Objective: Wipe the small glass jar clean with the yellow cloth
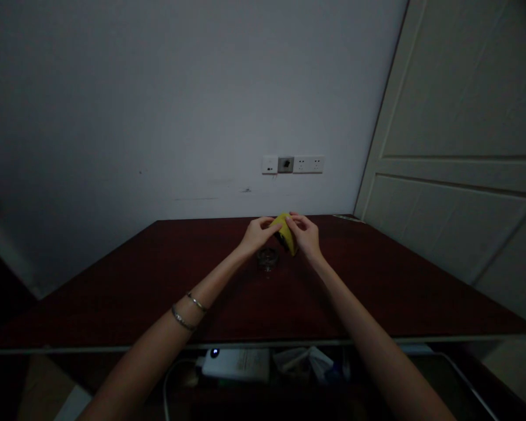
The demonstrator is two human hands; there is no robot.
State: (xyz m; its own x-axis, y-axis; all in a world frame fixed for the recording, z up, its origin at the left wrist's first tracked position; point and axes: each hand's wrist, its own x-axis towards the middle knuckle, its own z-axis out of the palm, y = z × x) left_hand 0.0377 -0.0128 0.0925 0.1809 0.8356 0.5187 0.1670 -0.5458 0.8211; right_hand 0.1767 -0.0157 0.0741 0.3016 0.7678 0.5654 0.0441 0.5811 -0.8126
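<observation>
Both hands hold a small yellow item with a dark patch (pixel 289 241) above the table; it looks like a soft packet, but the dim light hides its exact kind. My left hand (pixel 256 234) pinches its left side between thumb and fingers. On the opposite side, the fingers of my right hand (pixel 307 235) grip its upper right edge. A small clear glass vessel (pixel 267 258) stands on the table just below and in front of the yellow item, apart from both hands.
The dark red tabletop (pixel 179 263) reaches back to a pale wall with sockets (pixel 308 164). A panelled door (pixel 456 146) is at the right. Beneath the front edge lie a white power bank (pixel 236 363) with a cable and crumpled plastic wrapping (pixel 291 358).
</observation>
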